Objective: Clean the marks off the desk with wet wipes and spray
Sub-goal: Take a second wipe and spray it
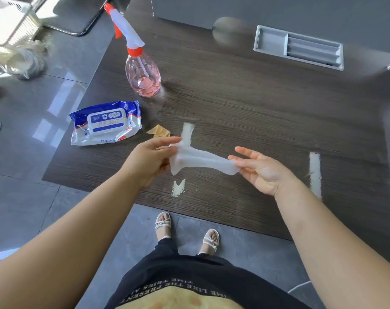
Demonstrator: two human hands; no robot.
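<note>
Above the dark wood-grain desk (256, 112) I stretch a white wet wipe (200, 160) between both hands. My left hand (151, 159) pinches its left end, my right hand (260, 168) pinches its right end. White marks show on the desk: a vertical streak (187, 132) behind the wipe, a small patch (178, 188) near the front edge, and a long streak (315, 175) at the right. The blue and white wet wipes pack (106, 126) lies at the desk's left edge. A pink spray bottle (142, 72) with an orange and white trigger stands behind it.
A crumpled tan scrap (159, 130) lies between the pack and the vertical streak. A grey recessed cable tray (298, 47) sits at the desk's back. A chair base (78, 16) and a white basket (11, 21) are on the floor to the left.
</note>
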